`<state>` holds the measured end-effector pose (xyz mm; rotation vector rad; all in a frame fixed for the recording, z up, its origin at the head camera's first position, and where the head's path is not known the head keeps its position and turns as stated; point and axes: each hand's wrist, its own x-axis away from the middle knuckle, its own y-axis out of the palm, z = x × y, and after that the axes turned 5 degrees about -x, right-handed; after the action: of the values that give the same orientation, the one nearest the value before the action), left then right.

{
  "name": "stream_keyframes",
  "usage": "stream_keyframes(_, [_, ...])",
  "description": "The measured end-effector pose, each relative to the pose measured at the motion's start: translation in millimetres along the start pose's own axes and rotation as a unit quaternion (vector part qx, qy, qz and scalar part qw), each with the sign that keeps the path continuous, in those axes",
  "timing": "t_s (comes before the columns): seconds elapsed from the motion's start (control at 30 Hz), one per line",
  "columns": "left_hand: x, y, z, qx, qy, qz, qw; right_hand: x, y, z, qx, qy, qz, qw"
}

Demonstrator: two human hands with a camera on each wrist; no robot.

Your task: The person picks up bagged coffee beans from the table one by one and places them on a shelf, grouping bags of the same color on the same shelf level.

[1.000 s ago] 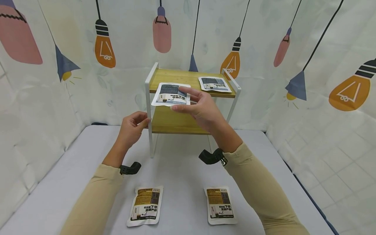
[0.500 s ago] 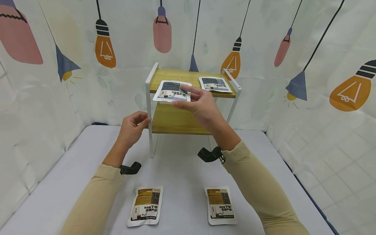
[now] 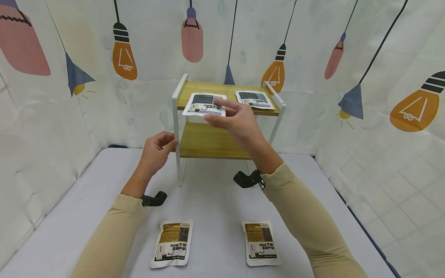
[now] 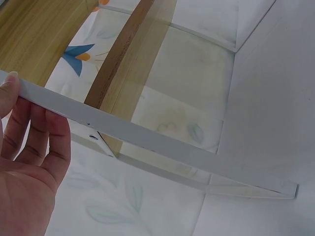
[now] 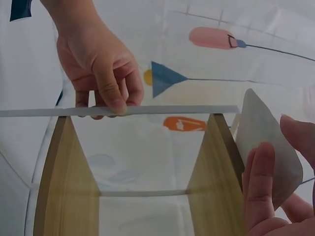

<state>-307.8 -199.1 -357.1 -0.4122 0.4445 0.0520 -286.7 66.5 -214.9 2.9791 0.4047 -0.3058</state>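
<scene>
My right hand (image 3: pixel 238 119) pinches a flat white pouch (image 3: pixel 203 105) with a dark-blue label, thumb below and fingers over its right edge. The pouch hangs over the front left part of the top board of a two-tier shelf (image 3: pixel 212 90); in the right wrist view its plain back (image 5: pixel 268 147) is close to that board. With thumb and fingers my left hand (image 3: pixel 158 152) grips the shelf's white left front post (image 4: pixel 147 137), between the two boards. A second blue-labelled pouch (image 3: pixel 254 99) lies on the top board at the right.
Two pouches with brown-and-white labels lie on the white table: a left one (image 3: pixel 172 244) and a right one (image 3: pixel 260 243), both in front of the shelf. The lower wooden board (image 3: pixel 208 143) sits beneath the top one. A patterned cloth backdrop (image 3: pixel 149 58) stands behind.
My right hand has raised the pouch slightly and moved it farther back over the top board. The left hand keeps its grip on the post.
</scene>
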Motion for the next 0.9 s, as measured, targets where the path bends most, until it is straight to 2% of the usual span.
stream_keyframes(0.43, [0.1, -0.2, -2.8, -0.006, 0.010, 0.002, 0.9999, -4.5, 1.4, 1.0, 0.063, -0.029, 0.028, 0.997])
stream_keyframes(0.9, [0.2, 0.5, -2.4, 0.000, 0.017, 0.003, 0.9999, -9.9, 7.1, 4.4, 0.088, -0.065, 0.054, 0.993])
